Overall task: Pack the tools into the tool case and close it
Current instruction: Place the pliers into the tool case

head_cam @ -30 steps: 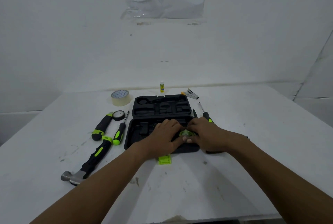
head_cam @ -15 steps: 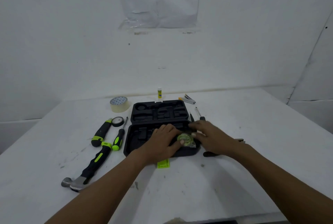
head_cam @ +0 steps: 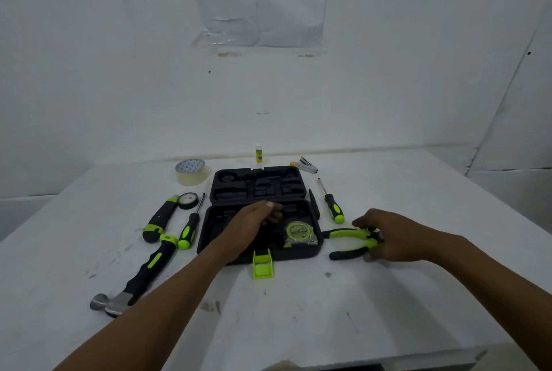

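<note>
The black tool case lies open in the middle of the white table, its green latch hanging at the front. A green tape measure sits in the case's near right recess. My left hand rests inside the near half with curled fingers and holds nothing I can see. My right hand grips the head of the green-handled pliers, which lie on the table right of the case. Left of the case lie a hammer, a thick-handled tool, a screwdriver and a black tape roll.
Another screwdriver and a thin dark tool lie to the right of the case lid. At the back stand a beige tape roll, a glue stick and a stapler. A white wall rises behind the table.
Both hands left the tape measure, which now sits in its recess. My right hand moved right and took hold of the pliers; my left hand shifted back over the case.
</note>
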